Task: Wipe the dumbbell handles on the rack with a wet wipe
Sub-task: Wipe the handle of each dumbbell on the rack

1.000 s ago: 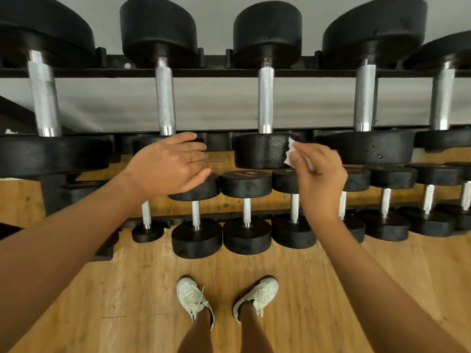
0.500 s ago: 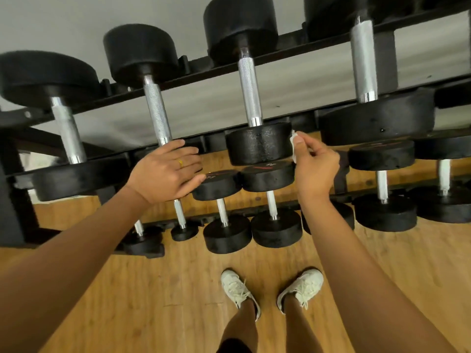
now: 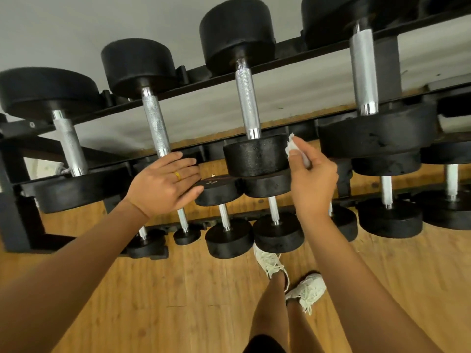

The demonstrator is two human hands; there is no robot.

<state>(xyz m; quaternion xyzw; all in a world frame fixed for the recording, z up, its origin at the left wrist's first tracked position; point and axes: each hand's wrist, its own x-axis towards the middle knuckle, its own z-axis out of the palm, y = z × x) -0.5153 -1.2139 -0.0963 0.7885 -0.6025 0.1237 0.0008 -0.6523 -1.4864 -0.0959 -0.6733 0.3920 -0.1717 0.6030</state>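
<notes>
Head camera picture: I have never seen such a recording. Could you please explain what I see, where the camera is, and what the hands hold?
There is no machine here. A person wears one wide-angle camera on the head, so it looks down past both arms. In front stands a black rack with large dumbbells on the upper shelf and smaller dumbbells lower down, above a wooden floor. The person's white shoes show below. The left hand is open, fingers straight, lying over the near end of one upper dumbbell. The right hand pinches a white wet wipe beside the black head of the next dumbbell, below its silver handle. The wipe is not on the handle.
</notes>
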